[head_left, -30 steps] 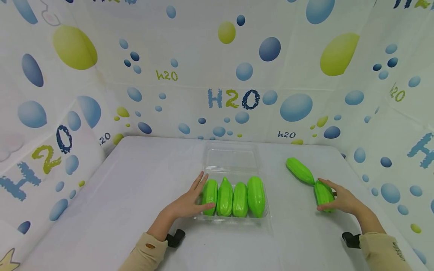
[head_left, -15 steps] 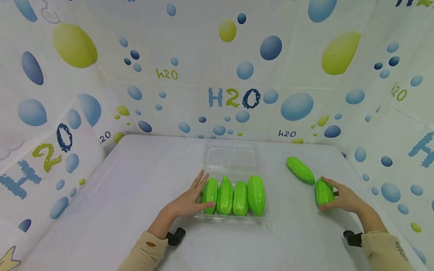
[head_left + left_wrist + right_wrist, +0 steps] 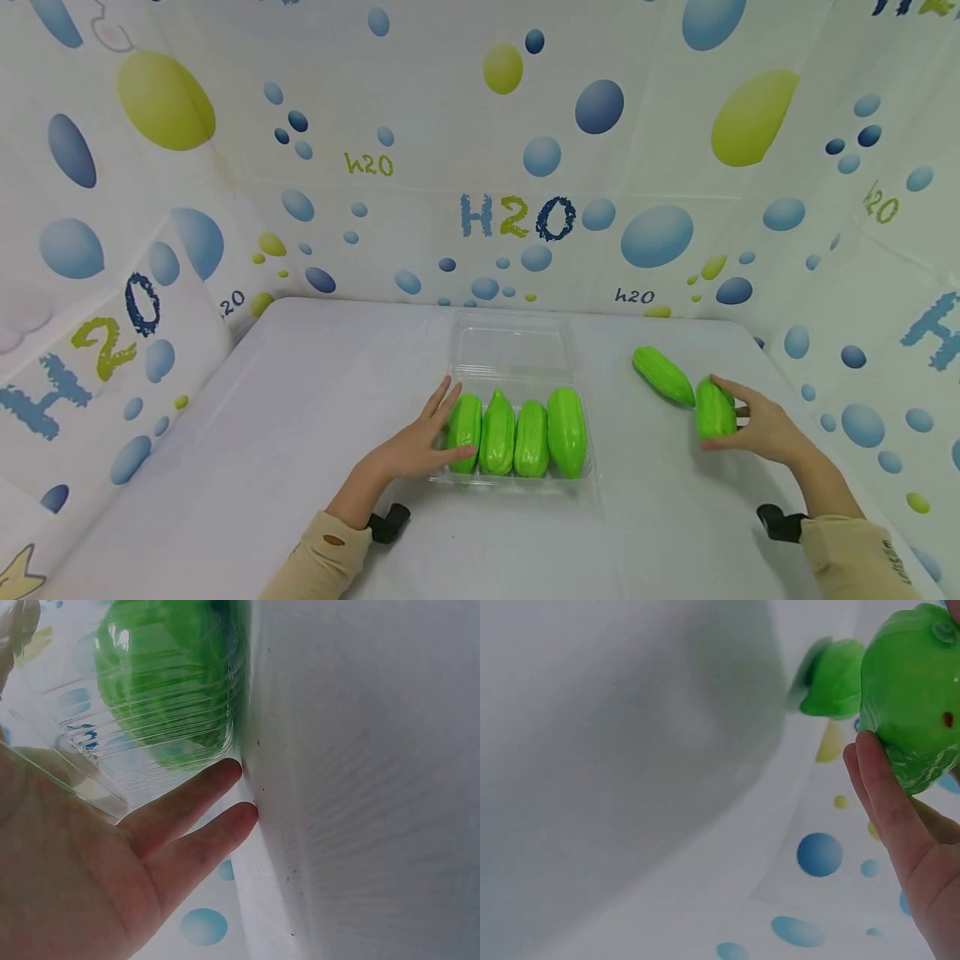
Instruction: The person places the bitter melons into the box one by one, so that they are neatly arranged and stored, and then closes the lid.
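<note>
My right hand [image 3: 761, 421] grips a bright green, ridged plastic vegetable [image 3: 716, 410] between thumb and fingers, raised above the table with its shadow below. In the right wrist view the vegetable's blunt stem end [image 3: 943, 631] faces the camera, fingers along its underside. A second green vegetable [image 3: 663, 375] lies on the table just beyond it. My left hand [image 3: 420, 442], fingers spread and straight, rests against the left side of a clear plastic clamshell box [image 3: 517, 485]. Several matching vegetables [image 3: 531, 439] stand side by side in its base. Two fingertips [image 3: 231, 769] reach down by the tabletop.
The box's hinged lid [image 3: 512, 350] lies folded back behind the base. A white cloth covers the table [image 3: 315, 375]. Curtain walls [image 3: 420, 150] with blue and green dots enclose the back and both sides.
The right hand has lifted the vegetable off the table, tipping it more upright and moving it slightly away from me. The left hand has kept its place at the box.
</note>
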Demonstrator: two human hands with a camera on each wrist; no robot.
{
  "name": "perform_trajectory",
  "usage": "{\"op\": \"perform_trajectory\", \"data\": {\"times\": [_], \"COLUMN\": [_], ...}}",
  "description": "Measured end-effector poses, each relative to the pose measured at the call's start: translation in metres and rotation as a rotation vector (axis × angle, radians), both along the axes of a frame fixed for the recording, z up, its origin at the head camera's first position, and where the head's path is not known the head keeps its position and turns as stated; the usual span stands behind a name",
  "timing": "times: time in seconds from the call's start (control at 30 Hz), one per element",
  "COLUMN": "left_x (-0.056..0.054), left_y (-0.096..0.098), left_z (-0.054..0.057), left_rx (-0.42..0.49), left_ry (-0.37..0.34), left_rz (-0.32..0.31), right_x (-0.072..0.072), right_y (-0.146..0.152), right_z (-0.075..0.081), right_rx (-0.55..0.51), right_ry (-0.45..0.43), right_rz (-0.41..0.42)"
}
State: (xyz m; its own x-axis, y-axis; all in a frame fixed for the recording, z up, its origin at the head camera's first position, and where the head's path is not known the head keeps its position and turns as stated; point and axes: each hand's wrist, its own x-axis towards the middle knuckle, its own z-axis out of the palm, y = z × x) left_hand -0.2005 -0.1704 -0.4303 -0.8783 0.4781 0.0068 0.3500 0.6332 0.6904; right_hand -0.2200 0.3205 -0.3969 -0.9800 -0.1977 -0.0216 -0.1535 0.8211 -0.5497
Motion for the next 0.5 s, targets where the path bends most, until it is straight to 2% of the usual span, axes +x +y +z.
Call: {"op": "perform_trajectory", "data": {"times": [0.5], "left_x": [0.000], "left_y": [0.001], "left_z": [0.000], "left_rx": [-0.011], "left_ry": [-0.003], "left_rz": [0.014], "right_x": [0.001], "right_y": [-0.035], "right_z": [0.028], "right_rx": [-0.088], "right_ry": [0.076], "right_rz": [0.034]}}
